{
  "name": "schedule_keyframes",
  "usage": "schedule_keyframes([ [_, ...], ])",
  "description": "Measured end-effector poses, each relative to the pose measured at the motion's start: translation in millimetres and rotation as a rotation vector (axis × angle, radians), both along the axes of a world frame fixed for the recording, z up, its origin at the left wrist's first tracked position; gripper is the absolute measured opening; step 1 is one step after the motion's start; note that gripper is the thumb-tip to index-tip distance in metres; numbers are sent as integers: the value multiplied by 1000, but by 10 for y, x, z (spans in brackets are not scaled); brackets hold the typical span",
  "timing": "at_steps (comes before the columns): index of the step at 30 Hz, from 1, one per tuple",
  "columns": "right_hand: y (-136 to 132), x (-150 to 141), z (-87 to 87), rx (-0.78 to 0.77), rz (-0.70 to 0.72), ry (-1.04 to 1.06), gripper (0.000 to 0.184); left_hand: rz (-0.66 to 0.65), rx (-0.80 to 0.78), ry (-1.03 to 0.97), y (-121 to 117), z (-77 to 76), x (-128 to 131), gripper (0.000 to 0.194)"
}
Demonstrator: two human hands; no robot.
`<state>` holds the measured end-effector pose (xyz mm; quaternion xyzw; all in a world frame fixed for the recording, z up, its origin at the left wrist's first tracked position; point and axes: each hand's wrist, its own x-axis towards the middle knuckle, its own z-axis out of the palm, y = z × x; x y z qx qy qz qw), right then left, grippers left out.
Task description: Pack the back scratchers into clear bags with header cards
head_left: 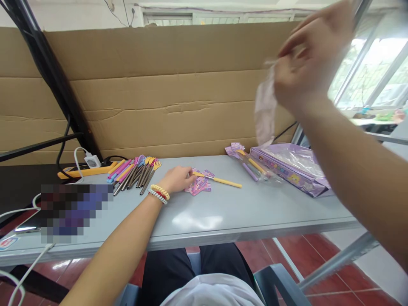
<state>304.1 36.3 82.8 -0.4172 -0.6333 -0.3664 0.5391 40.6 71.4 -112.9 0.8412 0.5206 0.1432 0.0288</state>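
Observation:
My right hand [310, 63] is raised high on the right, blurred, its fingers pinching the top of a thin, see-through plastic bag [265, 110] that hangs down. On the table, my left hand [179, 178] rests with curled fingers at a small pile of purple printed cards [200, 185]. Its fingertips meet the claw-like head of a yellow stick with a short metal section [227, 182], which lies across the cards. Whether they grip a card or the stick is hidden.
Left of my left hand lies a bunch of similar metal-shafted sticks [140, 172] with coloured ends. At right are a purple package with clear film [287, 168] and bagged sticks [255, 165]. Cardboard [178, 93] stands behind; a power strip [86, 171] and cables lie left.

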Motion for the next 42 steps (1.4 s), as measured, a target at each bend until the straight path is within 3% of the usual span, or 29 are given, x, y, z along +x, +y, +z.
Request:
schedule_keyframes([
  [3, 147, -402, -279, 182, 79, -195, 14, -19, 9, -86, -13, 0, -11, 45],
  [6, 345, -629, -531, 171, 166, -134, 12, -72, 16, -163, -50, 20, -20, 64],
  [9, 471, -688, -687, 176, 227, -32, 15, -66, 61, -195, -87, 50, -16, 81],
  [13, 486, -606, -822, 266, 269, 121, 13, 36, 124, -171, -102, 73, 12, 90],
  [18, 461, -421, -1055, 179, 220, 258, 10, 93, 141, -130, -92, 44, 60, 83],
  [23, 548, -255, -1482, 136, 356, 158, 10, -15, 121, -62, -88, -21, 106, 52],
  [26, 626, -213, -1789, -31, 462, 74, 11, -62, 126, -35, -86, -42, 121, 42],
  [30, 658, -251, -2042, -460, 563, -30, 8, -22, 59, -85, -71, -49, 109, 42],
  [33, 601, -349, -2078, -773, 645, -149, 8, 8, -21, -262, -58, -58, 92, 55],
  [37, 511, -484, -2072, -973, 716, -287, 11, -8, -40, -446, -56, -70, 89, 68],
  [42, 485, -494, -2081, -1142, 717, -326, 13, -12, -34, -340, -44, -75, 91, 57],
])
